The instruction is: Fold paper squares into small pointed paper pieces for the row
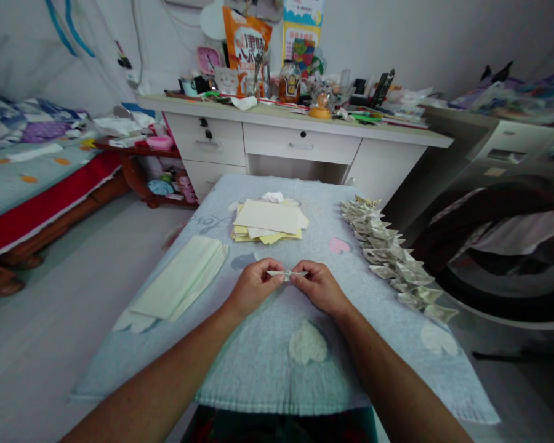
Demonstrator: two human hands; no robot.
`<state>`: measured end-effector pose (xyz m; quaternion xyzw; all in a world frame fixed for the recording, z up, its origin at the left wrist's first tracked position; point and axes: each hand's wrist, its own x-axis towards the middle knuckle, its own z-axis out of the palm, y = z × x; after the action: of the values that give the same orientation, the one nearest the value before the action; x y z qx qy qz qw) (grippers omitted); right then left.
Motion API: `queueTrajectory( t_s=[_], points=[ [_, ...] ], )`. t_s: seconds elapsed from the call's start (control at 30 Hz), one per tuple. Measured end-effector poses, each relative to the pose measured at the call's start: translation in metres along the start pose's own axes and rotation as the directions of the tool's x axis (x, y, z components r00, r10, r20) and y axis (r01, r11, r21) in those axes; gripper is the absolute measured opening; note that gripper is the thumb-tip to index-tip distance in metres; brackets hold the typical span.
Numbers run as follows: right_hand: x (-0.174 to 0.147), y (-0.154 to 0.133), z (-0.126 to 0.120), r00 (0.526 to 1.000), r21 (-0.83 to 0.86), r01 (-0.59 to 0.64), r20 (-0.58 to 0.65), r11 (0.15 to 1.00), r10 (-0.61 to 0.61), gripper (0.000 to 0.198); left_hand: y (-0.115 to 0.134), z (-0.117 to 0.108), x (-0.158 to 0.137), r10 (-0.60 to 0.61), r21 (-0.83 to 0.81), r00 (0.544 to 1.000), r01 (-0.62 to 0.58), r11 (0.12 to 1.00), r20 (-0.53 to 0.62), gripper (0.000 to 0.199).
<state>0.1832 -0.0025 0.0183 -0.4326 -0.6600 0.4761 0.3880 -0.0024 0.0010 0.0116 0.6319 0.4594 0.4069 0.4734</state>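
Between my two hands, over the middle of the cloth-covered table (253, 369), is a small folded piece of pale paper (287, 274) with pointed ends. My left hand (255, 284) pinches its left end between thumb and fingers. The right end sits in the pinch of my right hand (322, 287). Beyond my hands lies a stack of cream and yellow paper sheets (271, 216). A folded pale green sheet bundle (180, 277) rests on the cloth to the left. Several folded paper boats (392, 252) stand in rows along the right side.
A white desk (300, 132) crowded with jars, bags and small items stands behind the table. To the right is a washing machine (512, 215) with dark cloth at its opening. A bed (41, 178) and a small red-brown shelf (143, 166) are on the left.
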Motion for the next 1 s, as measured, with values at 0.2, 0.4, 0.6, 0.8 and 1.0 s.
queueTrajectory(
  t_s=[0.2, 0.4, 0.6, 0.8, 1.0],
  points=[
    [0.000, 0.000, 0.003, 1.000, 0.010, -0.001, 0.011, 1.000, 0.001, 0.022, 0.003, 0.001, 0.000, -0.013, 0.083, 1.000, 0.013, 0.996, 0.010, 0.024],
    [0.001, 0.000, 0.005, 0.999, 0.022, 0.020, 0.024, 1.000, -0.021, 0.025, 0.003, 0.000, -0.002, 0.046, 0.148, 0.999, -0.047, 0.988, 0.006, 0.020],
    [0.000, -0.002, 0.003, 0.998, -0.006, 0.068, -0.007, 0.998, -0.068, 0.025, 0.003, 0.002, -0.002, 0.062, 0.143, 0.998, -0.063, 0.988, 0.011, 0.022],
    [0.001, -0.001, -0.002, 0.999, 0.037, 0.050, 0.008, 0.998, -0.050, 0.023, 0.003, 0.002, -0.001, 0.058, 0.123, 0.998, -0.055, 0.991, -0.022, 0.023],
    [0.002, 0.004, -0.011, 1.000, 0.080, -0.010, 0.018, 0.997, 0.008, 0.018, 0.002, -0.002, -0.002, 0.058, 0.143, 0.995, -0.046, 0.989, -0.078, 0.022]
  ],
)
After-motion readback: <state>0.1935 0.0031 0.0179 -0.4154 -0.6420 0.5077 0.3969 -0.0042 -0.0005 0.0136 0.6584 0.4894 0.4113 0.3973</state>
